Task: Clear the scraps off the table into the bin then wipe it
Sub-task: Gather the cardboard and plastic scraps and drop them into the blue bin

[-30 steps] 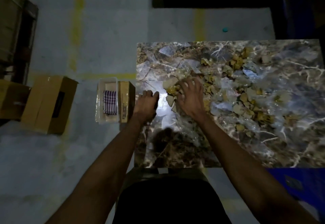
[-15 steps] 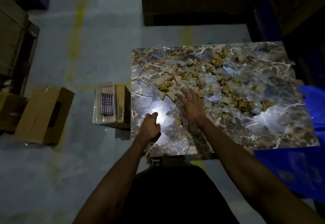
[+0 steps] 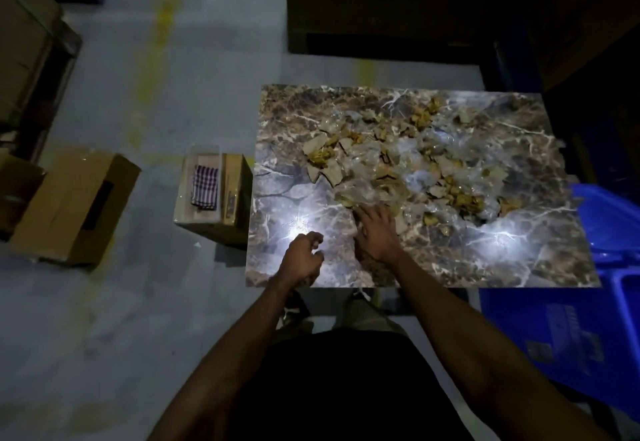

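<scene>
On the marble tabletop point(image 3: 519, 260) the right hand point(image 3: 377, 233) lies flat, fingers spread, at the near edge of the scraps point(image 3: 398, 160), the left hand point(image 3: 301, 259) loosely curled, empty, beside it; the blue bin point(image 3: 571, 336) stands right.

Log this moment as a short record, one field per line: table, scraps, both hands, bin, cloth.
table: marble-pattern top, glare patches near the front edge
scraps: cardboard and clear plastic pieces spread across the middle and far part of the top
left hand: loosely curled over the front-left of the table; whether it holds anything cannot be told
right hand: flat, fingers spread, at the near edge of the scrap pile
bin: blue, on the floor by the table's right front corner
cloth: checked, in a clear tray on a box left of the table
</scene>
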Tool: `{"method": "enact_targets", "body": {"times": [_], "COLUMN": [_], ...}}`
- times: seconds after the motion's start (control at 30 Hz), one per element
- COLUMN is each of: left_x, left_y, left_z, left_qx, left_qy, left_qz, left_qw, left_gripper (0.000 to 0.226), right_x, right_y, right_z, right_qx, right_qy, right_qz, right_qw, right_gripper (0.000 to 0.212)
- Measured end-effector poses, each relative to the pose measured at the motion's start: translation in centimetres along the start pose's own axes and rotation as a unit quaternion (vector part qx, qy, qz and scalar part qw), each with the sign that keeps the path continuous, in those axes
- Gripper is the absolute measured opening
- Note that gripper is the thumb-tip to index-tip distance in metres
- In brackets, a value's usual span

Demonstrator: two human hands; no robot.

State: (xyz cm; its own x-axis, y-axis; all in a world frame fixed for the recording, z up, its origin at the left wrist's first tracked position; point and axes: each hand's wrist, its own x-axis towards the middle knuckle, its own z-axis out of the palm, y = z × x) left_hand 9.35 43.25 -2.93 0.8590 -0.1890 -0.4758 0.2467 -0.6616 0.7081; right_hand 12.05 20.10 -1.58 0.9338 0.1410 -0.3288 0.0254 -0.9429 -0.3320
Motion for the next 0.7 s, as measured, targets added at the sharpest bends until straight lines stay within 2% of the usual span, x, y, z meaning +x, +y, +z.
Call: {"method": "enact_targets", "body": {"times": [0.1,0.17,0.23,0.3,0.37,0.47,0.6,0.63,0.7], "left_x": [0.5,1.9,3.7,4.0,3.3,3.4,4.6,4.6,4.0], "left_y": [0.2,0.3,-0.1,2.5,7.0,10.6,11.0,11.4,13.7], "left_z": [1.0,2.2,4.5,6.5,7.9,10.9,13.9,14.1,13.6], "left_qx": [-0.014,-0.026,-0.062,-0.087,-0.103,-0.069,-0.075,-0.071,-0.059], "left_qy": [0.005,0.025,0.03,0.032,0.03,0.017,0.048,0.064,0.113], "left_qz": [-0.027,-0.042,-0.069,-0.083,-0.096,-0.105,-0.134,-0.146,-0.18], "left_qw": [1.0,0.998,0.995,0.992,0.99,0.992,0.987,0.985,0.975], "left_gripper": [0.037,0.038,0.034,0.025,0.03,0.034,0.063,0.063,0.041], "right_x": [-0.8,-2.3,-4.0,-5.1,-5.0,-3.9,-1.7,-1.6,-2.3], "right_y": [1.7,3.0,4.9,7.4,9.7,11.9,14.2,14.8,15.7], "right_z": [-0.3,-0.1,0.6,1.0,1.1,0.3,-0.7,-0.9,-1.7], "right_qx": [0.023,0.041,0.058,0.067,0.083,0.106,0.126,0.132,0.134], "right_qy": [0.094,0.118,0.084,0.041,0.025,0.009,-0.006,-0.005,0.016], "right_qz": [-0.026,-0.062,-0.078,-0.06,-0.043,-0.057,-0.07,-0.074,-0.08], "right_qw": [0.995,0.99,0.992,0.995,0.995,0.993,0.99,0.988,0.988], "right_gripper": [0.044,0.038,0.035,0.029,0.033,0.043,0.06,0.059,0.044]}}
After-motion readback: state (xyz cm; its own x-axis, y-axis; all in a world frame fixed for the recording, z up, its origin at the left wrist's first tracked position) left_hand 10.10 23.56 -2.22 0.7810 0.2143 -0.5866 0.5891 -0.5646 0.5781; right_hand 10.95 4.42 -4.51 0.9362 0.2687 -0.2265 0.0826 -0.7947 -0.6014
